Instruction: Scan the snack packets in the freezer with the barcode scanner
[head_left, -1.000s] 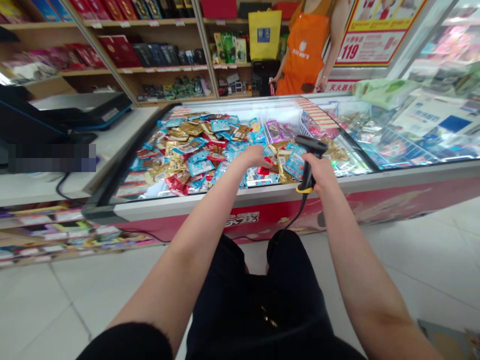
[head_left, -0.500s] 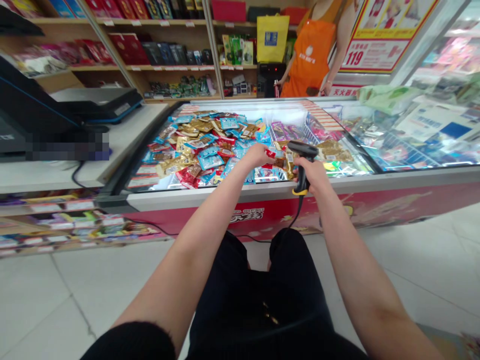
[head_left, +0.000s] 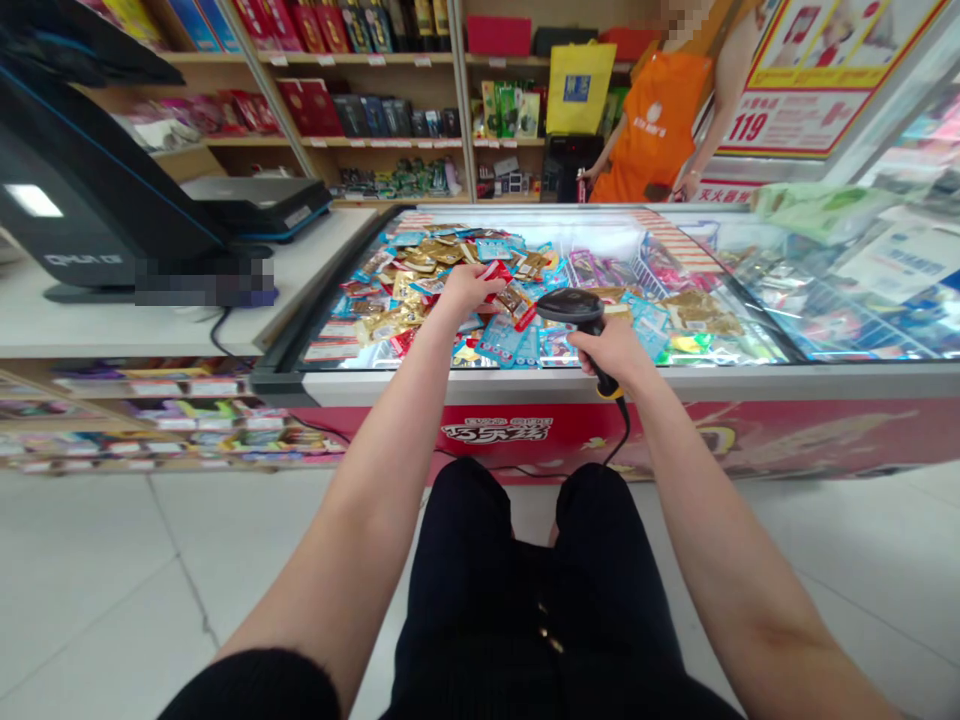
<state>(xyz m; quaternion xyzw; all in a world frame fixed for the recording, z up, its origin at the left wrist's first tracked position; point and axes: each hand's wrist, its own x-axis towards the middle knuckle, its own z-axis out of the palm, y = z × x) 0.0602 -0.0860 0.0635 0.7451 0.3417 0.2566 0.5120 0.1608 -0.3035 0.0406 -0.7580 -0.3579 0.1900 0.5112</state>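
Observation:
My left hand (head_left: 471, 287) pinches a red and brown snack packet (head_left: 515, 302) by its upper left end, above the pile on the freezer's glass top. In my right hand (head_left: 611, 347) is a black and yellow barcode scanner (head_left: 571, 305), gripped by its handle, its head turned left toward the packet. A gap separates the scanner from the packet. Gold, blue and red packets (head_left: 420, 255) lie heaped left of and beneath my left hand. Light blue packets (head_left: 501, 340) lie just below the held one.
The chest freezer (head_left: 360, 390) spans the front. On the left counter (head_left: 330, 235) are a checkout screen (head_left: 97, 190) and a flat scale (head_left: 259, 205). A person in an orange apron (head_left: 652, 125) stands behind the freezer. The scanner's cable (head_left: 626, 425) hangs down its front.
My left hand has moved left with the red packet, which shows more fully now. The scanner has tilted, its head turning toward the packet. The whole view has shifted.

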